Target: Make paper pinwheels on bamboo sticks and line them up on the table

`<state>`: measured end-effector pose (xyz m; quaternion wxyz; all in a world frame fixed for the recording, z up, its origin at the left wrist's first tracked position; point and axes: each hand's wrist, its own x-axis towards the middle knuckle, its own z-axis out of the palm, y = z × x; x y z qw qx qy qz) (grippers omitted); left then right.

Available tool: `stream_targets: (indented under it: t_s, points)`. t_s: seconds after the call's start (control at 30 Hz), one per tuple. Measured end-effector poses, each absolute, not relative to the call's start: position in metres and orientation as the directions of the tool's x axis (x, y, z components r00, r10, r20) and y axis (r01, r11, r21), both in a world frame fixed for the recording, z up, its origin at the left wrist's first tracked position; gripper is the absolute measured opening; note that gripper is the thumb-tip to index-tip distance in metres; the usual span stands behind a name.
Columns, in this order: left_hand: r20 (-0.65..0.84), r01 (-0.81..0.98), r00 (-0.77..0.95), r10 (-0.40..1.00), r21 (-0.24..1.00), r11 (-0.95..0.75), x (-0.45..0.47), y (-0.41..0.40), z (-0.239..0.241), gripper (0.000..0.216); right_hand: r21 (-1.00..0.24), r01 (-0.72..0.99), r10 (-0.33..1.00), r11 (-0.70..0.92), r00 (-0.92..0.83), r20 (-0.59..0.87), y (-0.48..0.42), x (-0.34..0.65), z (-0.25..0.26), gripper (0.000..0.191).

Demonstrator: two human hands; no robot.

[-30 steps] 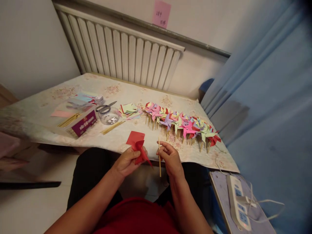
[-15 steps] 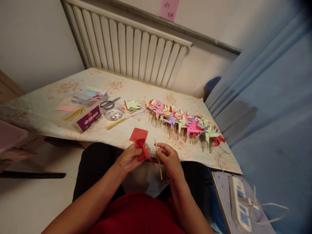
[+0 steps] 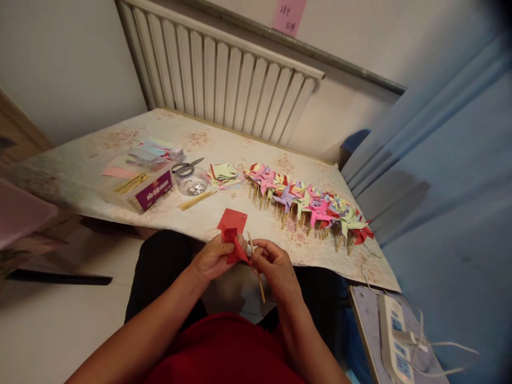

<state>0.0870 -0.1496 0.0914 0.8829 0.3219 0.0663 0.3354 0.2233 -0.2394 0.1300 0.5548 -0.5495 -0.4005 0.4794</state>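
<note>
A red paper pinwheel (image 3: pixel 237 246), its points folded in, is pinched in my left hand (image 3: pixel 214 257) above my lap. My right hand (image 3: pixel 276 266) grips a thin wooden stick (image 3: pixel 259 280) between thumb and fingers, tilted, close to the right side of the pinwheel. Whether stick and paper touch I cannot tell. Just beyond my left hand, a flat red paper square (image 3: pixel 233 218) shows at the table's front edge. Part of the pinwheel is hidden behind my left thumb and fingers.
Finished pinwheels (image 3: pixel 308 205) stand in a long cluster at the right. Farther left are a purple-and-clear box (image 3: pixel 154 189) with sticks, a clear bowl (image 3: pixel 196 186) of small shiny pieces, scissors (image 3: pixel 188 167), loose sticks (image 3: pixel 198 200) and paper squares (image 3: pixel 224 173). A power strip (image 3: pixel 396 341) lies lower right.
My right hand has brought the stick slightly left, nearer to the pinwheel, and tilted it more. The whole view has shifted a little, so the table sits farther right.
</note>
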Motion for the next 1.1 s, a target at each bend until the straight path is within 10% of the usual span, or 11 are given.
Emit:
stream_targets:
  t_s: [0.87, 1.1]
  points:
    - [0.162, -0.608, 0.754, 0.637, 0.54, 0.582, 0.079, -0.149, 0.087, 0.035, -0.977, -0.199, 0.956, -0.072, 0.264, -0.124, -0.236, 0.211, 0.123, 0.011]
    - [0.133, -0.596, 0.755, 0.643, 0.548, 0.586, 0.078, -0.15, 0.089, 0.033, -0.987, -0.157, 0.931, -0.047, 0.35, -0.1, -0.234, 0.212, 0.117, 0.031]
